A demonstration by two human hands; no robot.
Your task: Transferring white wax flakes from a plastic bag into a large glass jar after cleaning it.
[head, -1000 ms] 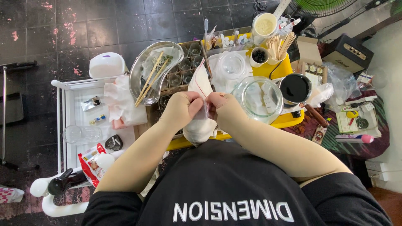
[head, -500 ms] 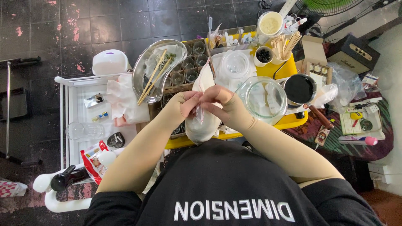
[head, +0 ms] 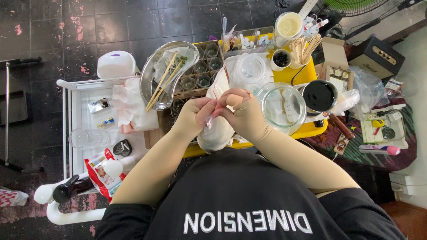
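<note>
Both of my hands meet over the front of a yellow tray (head: 307,129). My left hand (head: 193,116) and my right hand (head: 242,113) pinch the neck of a white filled bag (head: 215,133), which bulges below them and tapers up to a thin clear top (head: 221,80). The fingertips of the two hands touch at the bag's neck. The bag's lower end rests against the tray's front edge, near my black shirt.
A metal kidney dish (head: 167,73) with wooden sticks lies left of the bag. A rack of small glass cups (head: 200,75), a glass bowl (head: 283,106), a black-lidded jar (head: 319,95) and a cup of sticks (head: 304,49) crowd the tray. A white trolley (head: 89,129) stands at left.
My hands have closed in on the bag's neck and shifted slightly right. The bag's top now stands narrower and more upright.
</note>
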